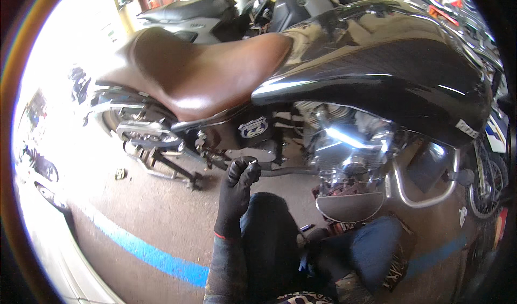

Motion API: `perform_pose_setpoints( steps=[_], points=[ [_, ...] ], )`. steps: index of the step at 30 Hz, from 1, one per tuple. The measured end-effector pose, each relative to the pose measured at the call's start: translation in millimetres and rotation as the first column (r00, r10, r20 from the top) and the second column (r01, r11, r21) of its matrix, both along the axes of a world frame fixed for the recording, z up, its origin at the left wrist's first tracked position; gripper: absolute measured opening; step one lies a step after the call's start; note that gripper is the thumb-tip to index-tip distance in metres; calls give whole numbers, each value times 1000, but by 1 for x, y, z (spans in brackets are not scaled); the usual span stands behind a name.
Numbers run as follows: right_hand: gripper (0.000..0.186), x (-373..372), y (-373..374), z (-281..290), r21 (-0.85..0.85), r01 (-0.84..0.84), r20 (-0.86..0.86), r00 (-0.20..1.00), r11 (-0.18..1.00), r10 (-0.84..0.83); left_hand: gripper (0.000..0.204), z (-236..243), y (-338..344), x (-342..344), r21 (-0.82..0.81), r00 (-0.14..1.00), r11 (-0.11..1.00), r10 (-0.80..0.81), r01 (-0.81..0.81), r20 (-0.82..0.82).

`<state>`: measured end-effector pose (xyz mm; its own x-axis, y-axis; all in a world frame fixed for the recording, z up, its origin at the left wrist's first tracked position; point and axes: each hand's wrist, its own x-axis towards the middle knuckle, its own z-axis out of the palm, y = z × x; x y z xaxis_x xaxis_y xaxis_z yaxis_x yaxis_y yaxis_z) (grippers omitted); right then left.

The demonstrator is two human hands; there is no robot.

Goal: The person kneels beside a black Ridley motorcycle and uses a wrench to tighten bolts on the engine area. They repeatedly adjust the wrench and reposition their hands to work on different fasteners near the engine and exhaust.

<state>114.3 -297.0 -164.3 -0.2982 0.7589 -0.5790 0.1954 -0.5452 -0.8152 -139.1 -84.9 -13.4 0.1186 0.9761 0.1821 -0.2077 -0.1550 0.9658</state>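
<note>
My left hand [240, 177], in a black glove, is raised near the frame below the brown seat [194, 72], its fingers curled around a small metal piece [253, 165] that is too small to identify. My right hand [326, 258], dark and blurred, is low between my jeans-clad legs; its fingers and anything in them cannot be made out. In front of me stands a black motorcycle with a glossy tank [377, 67], chrome engine [347, 156] and footboard [349, 207]. Dark red tool cases or trays [342, 226] lie partly hidden under the footboard.
A grey scooter [188, 21] stands behind the motorcycle, another two-wheeler's wheel [482, 201] at the right. A chrome guard bar [420, 201] juts low beside the engine. A blue painted line [140, 247] crosses the floor; a light-coloured vehicle [64, 261] is at the lower left.
</note>
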Motion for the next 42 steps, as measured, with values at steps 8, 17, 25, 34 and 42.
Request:
perform_pose_setpoints(
  steps=[8,17,25,34,42],
  points=[
    [37,4,-20,13,-50,193,55,980,980,-191,32,-258,-12,-98,-27,539,889,253,-458,-803],
    [34,8,-33,19,-141,312,173,942,940,-287,28,-377,-50,-101,-300,358,791,-111,-533,-927],
    [33,11,-27,16,-141,366,186,922,920,-339,52,-358,-87,-110,-226,403,703,93,-674,-911],
    [32,13,5,42,43,511,-20,860,859,-510,33,-292,-175,-163,-409,674,691,153,-596,-723],
    [35,16,21,162,242,662,-430,729,709,-533,22,-96,-71,-133,-122,848,880,392,-458,-358]
  ],
)
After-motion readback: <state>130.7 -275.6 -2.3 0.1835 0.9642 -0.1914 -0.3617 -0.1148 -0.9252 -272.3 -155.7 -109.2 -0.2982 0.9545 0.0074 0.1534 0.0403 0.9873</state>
